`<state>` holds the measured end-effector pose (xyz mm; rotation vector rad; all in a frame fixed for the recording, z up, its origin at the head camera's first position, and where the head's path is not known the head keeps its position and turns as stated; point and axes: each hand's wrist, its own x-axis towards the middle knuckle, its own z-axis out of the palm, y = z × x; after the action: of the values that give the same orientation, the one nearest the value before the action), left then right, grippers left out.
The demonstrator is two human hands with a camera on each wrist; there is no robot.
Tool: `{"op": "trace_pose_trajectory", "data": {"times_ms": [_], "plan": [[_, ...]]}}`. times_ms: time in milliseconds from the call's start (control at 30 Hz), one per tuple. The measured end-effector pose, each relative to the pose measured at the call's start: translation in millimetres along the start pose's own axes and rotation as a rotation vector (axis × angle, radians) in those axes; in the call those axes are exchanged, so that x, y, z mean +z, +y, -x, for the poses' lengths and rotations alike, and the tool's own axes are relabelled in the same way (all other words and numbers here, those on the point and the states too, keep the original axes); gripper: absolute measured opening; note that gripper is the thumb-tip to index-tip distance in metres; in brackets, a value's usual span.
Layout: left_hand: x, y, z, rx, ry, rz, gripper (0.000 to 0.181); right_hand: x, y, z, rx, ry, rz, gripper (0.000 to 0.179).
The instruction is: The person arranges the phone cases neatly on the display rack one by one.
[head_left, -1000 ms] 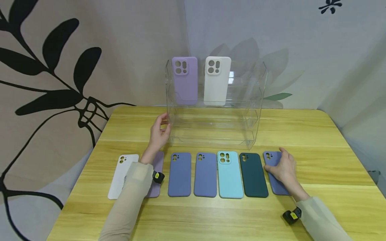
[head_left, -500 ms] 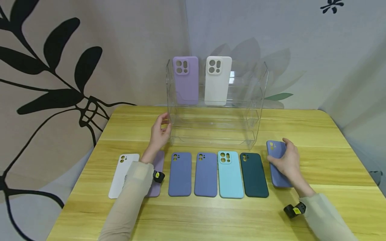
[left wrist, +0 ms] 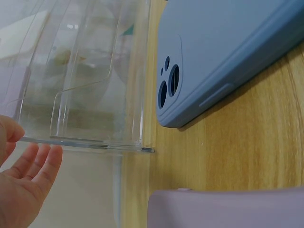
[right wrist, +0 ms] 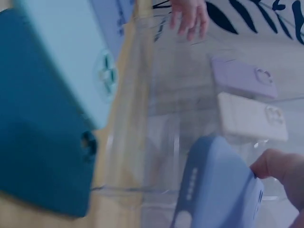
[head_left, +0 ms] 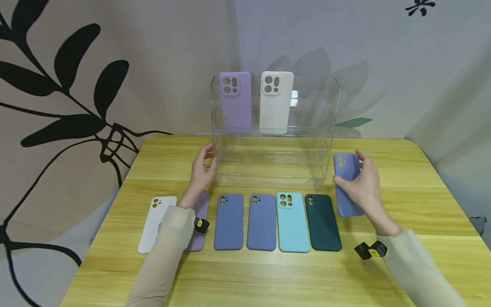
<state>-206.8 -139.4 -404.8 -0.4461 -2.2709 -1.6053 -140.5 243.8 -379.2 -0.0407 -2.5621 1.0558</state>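
Observation:
My right hand (head_left: 366,183) grips a blue-purple phone case (head_left: 347,168) by its side edges, right of the rack, camera end up. Seen from the right wrist, that case (right wrist: 221,185) overlaps the clear rack, with the thumb at its edge. The clear acrylic display rack (head_left: 268,179) stands at the back. Its left side panel is pinched by my left hand (head_left: 203,168), thumb on one side and fingers on the other in the left wrist view. On its top tier lean a lilac phone case (head_left: 236,104) and a white phone case (head_left: 276,106).
In front of the rack lies a row of phone cases: white (head_left: 151,230), purple (head_left: 199,213) partly under the left sleeve, two blue-purple, light blue (head_left: 293,230) and dark green (head_left: 323,224). A patterned curtain (head_left: 172,64) hangs behind the wooden table (head_left: 249,281).
My right hand has lifted the blue-purple phone case from the right end of the row and carried it back towards the rack's right side. The left hand has stayed at the rack.

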Motion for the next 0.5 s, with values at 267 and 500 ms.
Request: {"op": "trace_pose_trajectory", "data": {"times_ms": [267,500], "plan": [[0.0,-0.4,-1.0,-0.01,0.003,-0.017,0.038,-2,-35,-20.4,-0.093,0.019,-0.064,0.078],[0.5,-2.5,-0.4,0.022,0.005,-0.01,0.038,1,-62,-40.0,-0.173,0.049,-0.099,0.079]]}}
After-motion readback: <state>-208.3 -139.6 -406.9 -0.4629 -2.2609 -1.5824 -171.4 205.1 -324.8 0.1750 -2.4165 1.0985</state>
